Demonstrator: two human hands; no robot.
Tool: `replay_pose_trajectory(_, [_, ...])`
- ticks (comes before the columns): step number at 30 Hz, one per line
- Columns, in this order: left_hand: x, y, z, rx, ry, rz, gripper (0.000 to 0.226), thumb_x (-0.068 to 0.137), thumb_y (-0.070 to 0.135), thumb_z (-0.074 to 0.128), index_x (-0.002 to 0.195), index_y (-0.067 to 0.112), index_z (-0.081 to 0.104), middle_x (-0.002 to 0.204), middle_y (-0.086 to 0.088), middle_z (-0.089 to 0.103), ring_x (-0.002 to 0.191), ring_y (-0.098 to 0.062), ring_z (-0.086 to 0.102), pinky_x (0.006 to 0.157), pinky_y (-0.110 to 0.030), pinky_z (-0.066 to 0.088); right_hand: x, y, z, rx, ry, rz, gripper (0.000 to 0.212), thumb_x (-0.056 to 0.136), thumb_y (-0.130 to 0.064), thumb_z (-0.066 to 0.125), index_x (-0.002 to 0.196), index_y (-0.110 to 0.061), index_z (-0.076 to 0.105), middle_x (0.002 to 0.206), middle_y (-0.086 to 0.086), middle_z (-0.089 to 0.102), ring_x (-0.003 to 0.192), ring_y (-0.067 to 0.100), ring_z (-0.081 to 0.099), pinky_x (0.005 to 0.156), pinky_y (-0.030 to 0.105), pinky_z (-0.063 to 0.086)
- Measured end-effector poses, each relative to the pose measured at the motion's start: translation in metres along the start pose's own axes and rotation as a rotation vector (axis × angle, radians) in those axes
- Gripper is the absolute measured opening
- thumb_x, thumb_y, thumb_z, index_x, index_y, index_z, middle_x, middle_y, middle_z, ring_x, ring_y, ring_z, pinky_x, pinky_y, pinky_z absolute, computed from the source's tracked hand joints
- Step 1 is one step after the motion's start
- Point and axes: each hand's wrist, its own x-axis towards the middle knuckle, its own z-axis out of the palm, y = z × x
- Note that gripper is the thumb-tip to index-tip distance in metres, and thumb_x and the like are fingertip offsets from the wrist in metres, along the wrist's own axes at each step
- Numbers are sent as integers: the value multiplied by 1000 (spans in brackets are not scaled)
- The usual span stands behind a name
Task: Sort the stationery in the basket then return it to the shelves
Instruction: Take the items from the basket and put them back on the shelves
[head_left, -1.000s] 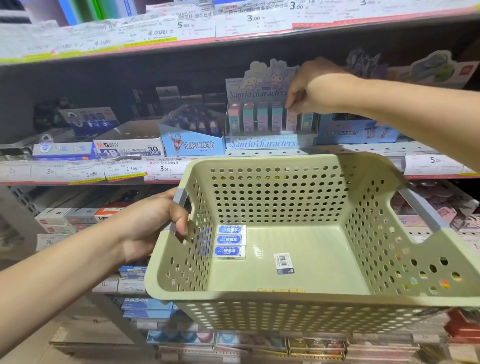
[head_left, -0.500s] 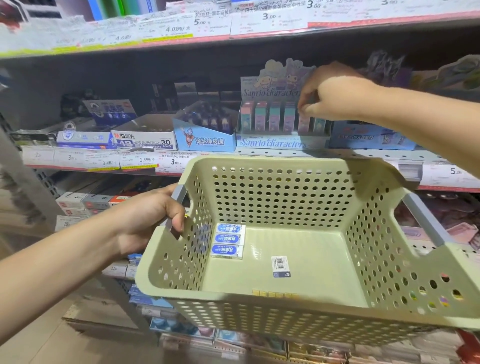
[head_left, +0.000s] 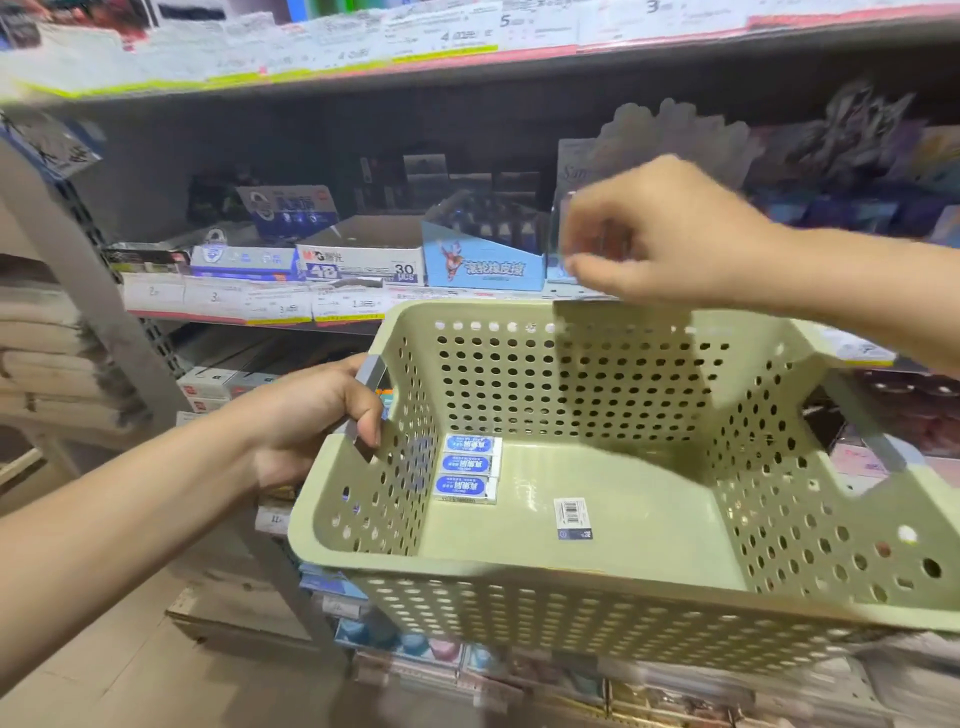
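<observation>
My left hand grips the grey left handle of a pale green perforated basket, held in front of the shelves. On the basket floor, against the left wall, lie three blue-and-white erasers side by side. A barcode sticker is on the floor near them. My right hand hovers above the basket's far rim, in front of the pastel character eraser display box. Its fingers are loosely curled and blurred, and I see nothing between them.
The middle shelf holds a blue cartoon eraser box, a white 4B eraser box and a blue-and-white eraser tray. Price labels line the shelf edges. A slanted grey shelf upright stands at the left. Lower shelves hold more stock.
My right hand has pulled back from the character eraser box toward the basket. The view has swung left and the basket sits further right in frame.
</observation>
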Motion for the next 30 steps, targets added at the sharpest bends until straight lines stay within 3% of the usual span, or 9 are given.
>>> replay_pose_trajectory(3, [-6,0,-18,12,-10,0,57,43,-10,38,90,14,60,61,-14,62,44,-24,58,44,-28,51,12,-44,31,65,-345,-19,7,83,-24,62,78,-22,66,68,-14,60,57,-7,48,54,12,37])
replay_pose_trajectory(6, [-12,-3,-44,55,1,-19,50,56,-12,39,93,15,58,60,-11,60,44,-22,56,48,-26,50,32,-79,81,131,-657,10,12,84,-20,64,92,-12,69,82,-2,66,62,5,51,52,10,36])
replay_pose_trajectory(8, [-16,-7,-60,76,7,-25,51,63,-16,33,96,15,57,65,-11,58,47,-22,55,52,-27,48,43,-102,114,146,-749,27,22,83,-18,66,104,-9,65,87,-1,59,74,12,51,52,14,37])
replay_pose_trajectory(11, [-23,-11,-84,94,8,-27,56,57,-15,37,104,12,55,74,-16,55,53,-26,53,57,-29,45,55,-134,158,98,-773,51,38,80,-23,70,113,-8,61,101,2,63,86,17,55,60,16,41])
replay_pose_trajectory(15, [-26,-16,-114,110,-3,-39,69,48,-10,41,114,2,52,88,-19,52,63,-27,50,60,-30,45,66,-158,199,-50,-735,66,46,69,-40,77,103,-10,65,102,5,68,90,23,64,73,30,54])
replay_pose_trajectory(20, [-27,-21,-135,75,-15,-47,65,56,-14,37,116,6,54,90,-20,53,67,-29,50,65,-34,44,78,-177,216,-119,-670,105,45,70,-47,76,95,-11,63,94,2,64,75,21,52,53,23,41])
replay_pose_trajectory(24, [-19,-19,-147,74,-29,-43,80,41,-8,40,119,6,51,95,-21,52,80,-32,49,68,-35,46,87,-180,225,-142,-654,119,42,71,-48,75,92,-13,66,97,1,64,76,20,53,46,19,31])
replay_pose_trajectory(28, [-16,-18,-150,45,-34,-28,71,40,-8,38,104,16,58,86,-19,58,65,-29,55,66,-34,47,92,-175,228,-148,-667,117,40,72,-49,73,88,-13,67,88,-1,62,76,19,53,55,24,40])
replay_pose_trajectory(30, [-17,-19,-153,36,-20,-26,67,40,-8,39,98,17,59,81,-17,60,58,-26,57,64,-33,48,94,-173,228,-143,-710,106,35,73,-49,71,70,-16,61,75,-4,57,75,19,54,58,26,42])
